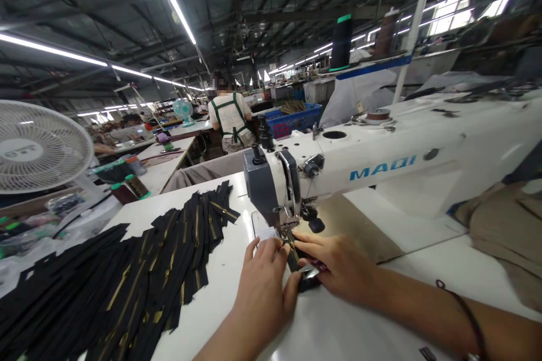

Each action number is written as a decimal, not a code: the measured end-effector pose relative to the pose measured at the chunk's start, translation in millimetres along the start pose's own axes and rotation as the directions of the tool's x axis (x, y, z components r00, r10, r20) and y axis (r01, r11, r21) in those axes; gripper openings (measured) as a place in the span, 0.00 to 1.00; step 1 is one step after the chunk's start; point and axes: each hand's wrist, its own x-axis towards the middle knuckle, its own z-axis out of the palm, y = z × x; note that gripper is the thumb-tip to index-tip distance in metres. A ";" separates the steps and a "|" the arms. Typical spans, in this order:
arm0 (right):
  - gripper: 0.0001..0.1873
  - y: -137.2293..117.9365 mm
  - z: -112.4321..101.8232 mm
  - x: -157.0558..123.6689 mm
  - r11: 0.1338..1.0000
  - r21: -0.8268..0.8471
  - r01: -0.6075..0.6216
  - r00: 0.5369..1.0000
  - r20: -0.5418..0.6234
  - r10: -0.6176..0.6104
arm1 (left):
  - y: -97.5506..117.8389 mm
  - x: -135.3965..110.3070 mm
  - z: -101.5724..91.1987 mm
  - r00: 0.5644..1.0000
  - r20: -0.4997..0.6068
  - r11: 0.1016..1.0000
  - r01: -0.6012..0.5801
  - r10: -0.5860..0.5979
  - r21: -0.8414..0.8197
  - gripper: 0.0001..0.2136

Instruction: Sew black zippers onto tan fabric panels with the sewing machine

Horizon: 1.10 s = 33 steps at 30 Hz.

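Note:
A black zipper (293, 252) with brass-coloured teeth lies under the needle area of the white sewing machine (381, 149). My left hand (265, 276) presses its fingertips on the zipper's left side, thumb bent in near its lower end. From the right, my right hand (342, 265) reaches in, its index finger stretched along the zipper by the presser foot. Beneath its curled fingers show a dark red bit and a shiny metal piece (308, 278); what they belong to is partly hidden. Beige fabric (355, 228) lies flat under the machine arm, behind my right hand.
A heap of black zippers (165, 265) covers the table's left side. Beyond stand a white fan (38, 146) and thread spools (136, 186). More beige cloth (508, 237) lies at right. A person (231, 115) and a blue crate (296, 121) are farther back.

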 end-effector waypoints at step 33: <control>0.13 17.8 -9.8 14.3 0.986 -0.168 0.001 1.000 -0.025 -0.005 | 8.1 4.9 -5.3 1.000 -0.029 0.997 -0.006 0.008 0.077 0.10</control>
